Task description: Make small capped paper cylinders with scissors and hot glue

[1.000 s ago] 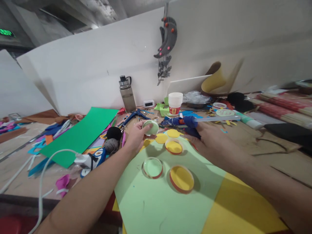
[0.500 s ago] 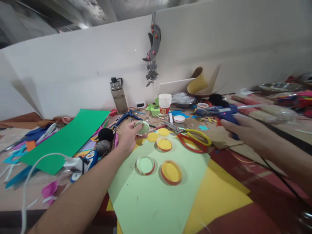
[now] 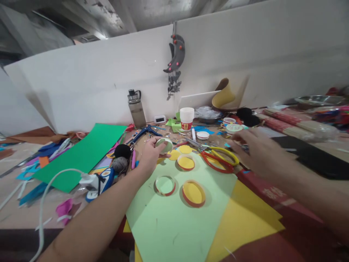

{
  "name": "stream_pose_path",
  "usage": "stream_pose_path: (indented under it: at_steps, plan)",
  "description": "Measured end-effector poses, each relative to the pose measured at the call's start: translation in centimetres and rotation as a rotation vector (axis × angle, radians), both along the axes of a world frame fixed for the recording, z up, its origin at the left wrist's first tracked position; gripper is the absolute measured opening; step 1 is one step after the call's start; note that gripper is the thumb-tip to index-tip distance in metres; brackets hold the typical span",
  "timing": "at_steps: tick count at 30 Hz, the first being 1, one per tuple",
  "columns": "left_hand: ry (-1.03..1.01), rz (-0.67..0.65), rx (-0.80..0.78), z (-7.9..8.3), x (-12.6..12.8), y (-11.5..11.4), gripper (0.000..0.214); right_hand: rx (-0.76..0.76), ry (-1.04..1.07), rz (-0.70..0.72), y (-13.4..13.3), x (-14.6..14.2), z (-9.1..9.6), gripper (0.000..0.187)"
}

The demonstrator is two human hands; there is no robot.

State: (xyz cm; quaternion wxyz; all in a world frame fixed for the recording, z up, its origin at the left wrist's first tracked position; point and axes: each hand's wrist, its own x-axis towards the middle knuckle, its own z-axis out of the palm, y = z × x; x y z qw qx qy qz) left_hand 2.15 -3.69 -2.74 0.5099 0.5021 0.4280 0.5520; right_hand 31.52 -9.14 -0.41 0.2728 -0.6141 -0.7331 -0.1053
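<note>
My left hand [image 3: 151,155] pinches a small round lid with a light green disc [image 3: 164,145], holding it tilted just above the table. My right hand [image 3: 256,151] hovers to the right with fingers spread and holds nothing; it is blurred by motion. It hangs beside red and yellow rings [image 3: 219,158] and a pair of scissors [image 3: 194,143]. On the light green sheet [image 3: 177,218] lie three round red-rimmed lids: a clear one [image 3: 165,185], a large yellow-filled one [image 3: 193,193] and a smaller yellow-filled one [image 3: 185,162].
A green foam sheet [image 3: 81,154], yarn balls [image 3: 120,157], a white cable with a plug [image 3: 84,178] and paper scraps crowd the left. A water bottle [image 3: 136,109], stacked paper cups [image 3: 187,118], metal bowls and stick bundles [image 3: 294,125] line the back. A yellow sheet [image 3: 245,225] lies front right.
My right hand carried the blue glue gun off to the right, then came back toward the rings without it. My left hand kept the green-disc lid almost still. The view shifted slightly.
</note>
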Motion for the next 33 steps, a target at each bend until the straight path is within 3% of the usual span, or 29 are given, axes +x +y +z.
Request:
stream_pose_path:
  at_steps: [3,6,8,13,33]
  plan:
    - [0.070,0.000,0.040,-0.1,0.3,-0.5,0.035,0.096,0.114,0.318,0.1,-6.0,1.1,0.019]
    - [0.096,-0.036,0.059,0.0,0.6,-0.9,0.035,0.180,0.110,0.412,1.2,-10.1,0.7,0.019]
    - [0.096,-0.054,0.064,0.1,0.8,-1.2,0.036,0.198,0.123,0.436,2.1,-11.2,-0.2,0.018]
    - [0.138,-0.106,0.031,0.4,1.7,-2.1,0.036,0.203,0.157,0.475,3.2,-10.7,-1.7,0.005]
    - [0.080,-0.128,-0.020,0.2,2.2,-2.3,0.031,0.201,0.150,0.417,3.0,-10.7,-1.2,0.009]
